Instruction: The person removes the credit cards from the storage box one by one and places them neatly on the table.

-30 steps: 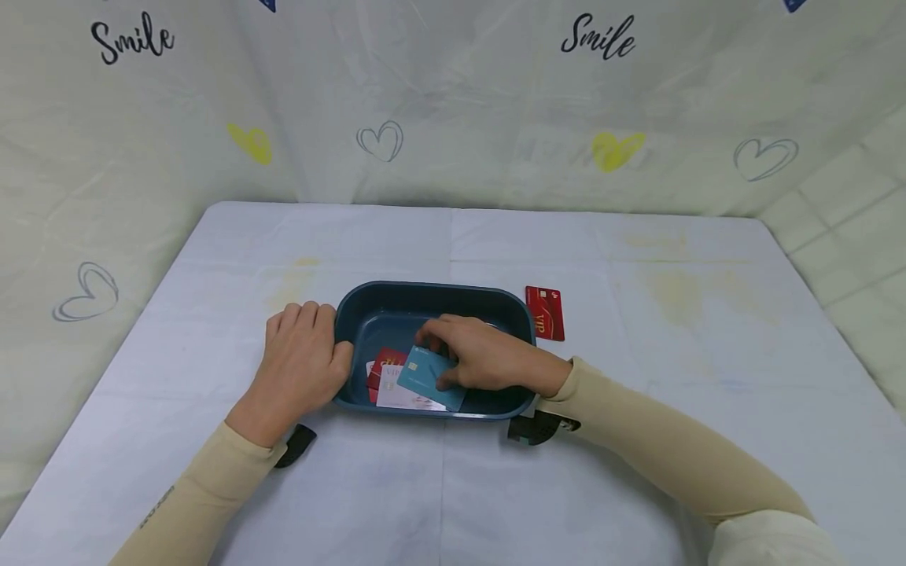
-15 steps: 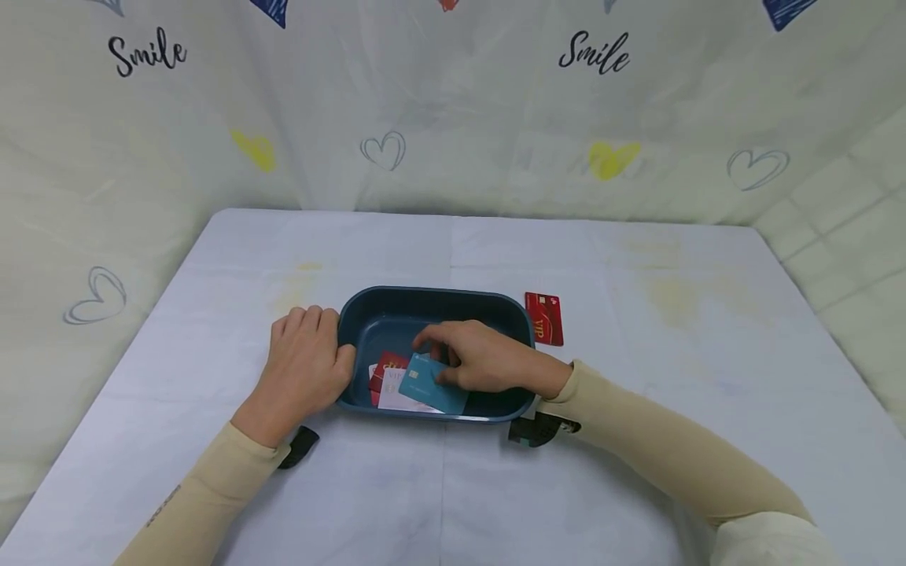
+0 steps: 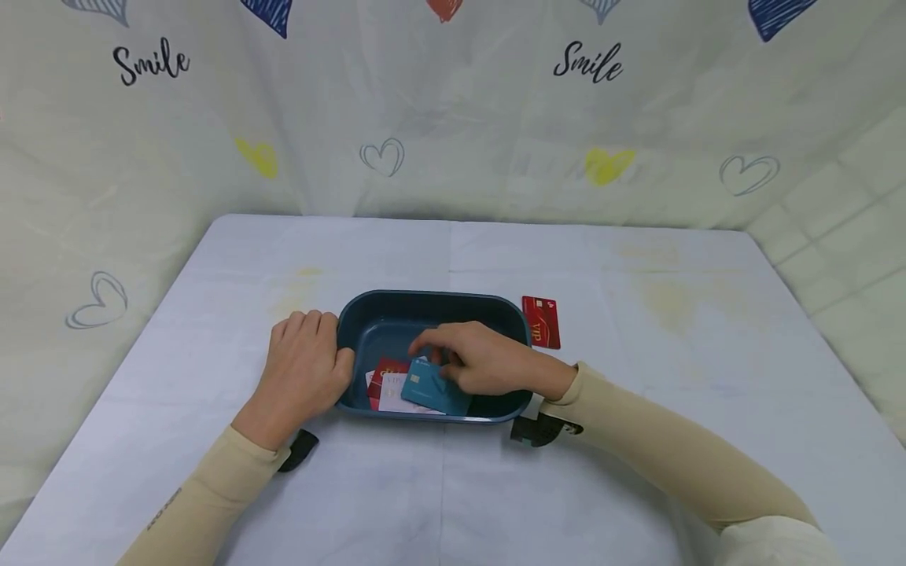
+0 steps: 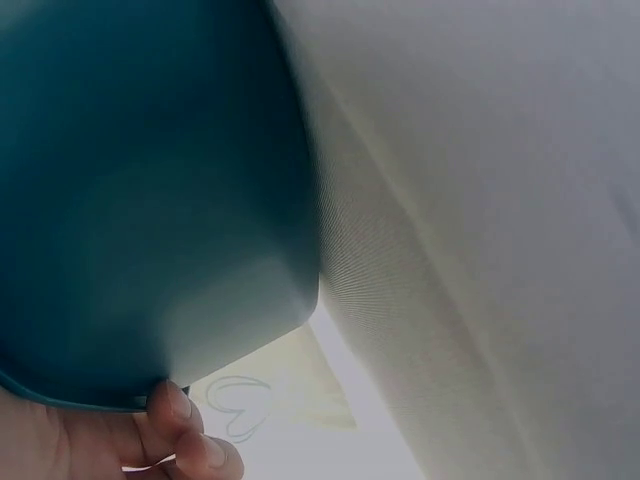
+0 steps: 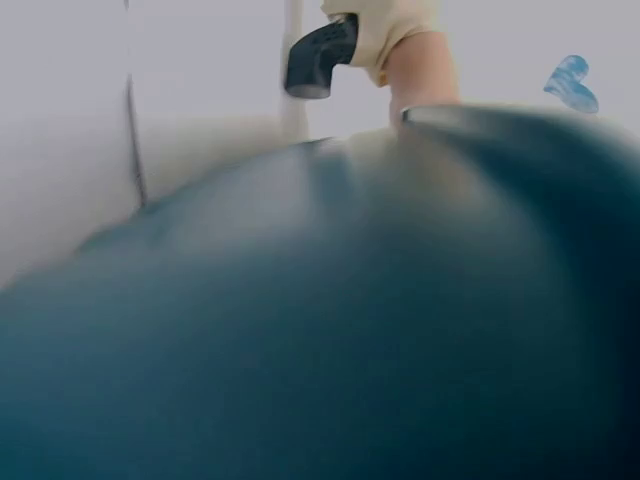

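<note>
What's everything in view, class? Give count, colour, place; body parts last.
Tub: 1, blue, centre
Tablecloth: 1, white, under tub
White card: 1+, white, in tub
Blue card: 1, blue, partly over white card
Half-covered card: 1+, red, in tub
Loose card: 1, red, right of tub
Backdrop: 1, pale, at back
Printed hearts and words: several, multicoloured, on backdrop
Sleeves: 2 beige, 1 white, lower corners
Wrist devices: 2, black, beside sleeves
Left hand: 1, bare, gripping tub
Right hand: 1, bare, touching blue card

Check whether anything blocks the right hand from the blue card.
Nothing visible does: the right hand is inside the tray with its thumb over the blue card, and the left hand grips the tray's left end.
</note>
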Tool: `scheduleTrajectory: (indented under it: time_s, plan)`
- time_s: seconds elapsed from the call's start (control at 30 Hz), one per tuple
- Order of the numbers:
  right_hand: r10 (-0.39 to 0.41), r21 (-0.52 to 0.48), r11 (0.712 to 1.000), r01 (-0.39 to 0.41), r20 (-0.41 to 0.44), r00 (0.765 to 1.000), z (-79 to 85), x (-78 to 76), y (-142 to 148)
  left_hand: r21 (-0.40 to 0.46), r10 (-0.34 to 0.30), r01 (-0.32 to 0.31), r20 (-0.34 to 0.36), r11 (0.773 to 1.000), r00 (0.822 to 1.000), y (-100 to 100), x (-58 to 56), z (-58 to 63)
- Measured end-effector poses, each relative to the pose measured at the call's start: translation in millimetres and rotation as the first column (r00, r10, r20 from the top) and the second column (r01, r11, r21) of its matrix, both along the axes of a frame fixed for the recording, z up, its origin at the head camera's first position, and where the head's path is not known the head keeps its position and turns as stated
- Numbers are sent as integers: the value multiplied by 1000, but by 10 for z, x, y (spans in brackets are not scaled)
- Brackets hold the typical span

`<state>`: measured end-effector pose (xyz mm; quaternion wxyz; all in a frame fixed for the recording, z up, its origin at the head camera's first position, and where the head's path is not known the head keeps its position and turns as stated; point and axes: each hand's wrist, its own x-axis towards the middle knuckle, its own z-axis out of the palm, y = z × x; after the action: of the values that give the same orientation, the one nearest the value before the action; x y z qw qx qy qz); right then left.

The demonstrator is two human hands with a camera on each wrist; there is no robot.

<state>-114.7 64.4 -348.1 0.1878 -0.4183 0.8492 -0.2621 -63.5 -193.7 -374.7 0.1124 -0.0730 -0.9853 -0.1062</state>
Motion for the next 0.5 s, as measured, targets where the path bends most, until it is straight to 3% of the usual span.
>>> scheduleTrajectory:
  time_s: [0.5]
  plan:
    - [14, -33, 999, -14, -11, 1000, 123, 40, 141, -7, -2, 2, 3, 1000, 1000, 5, 15, 10]
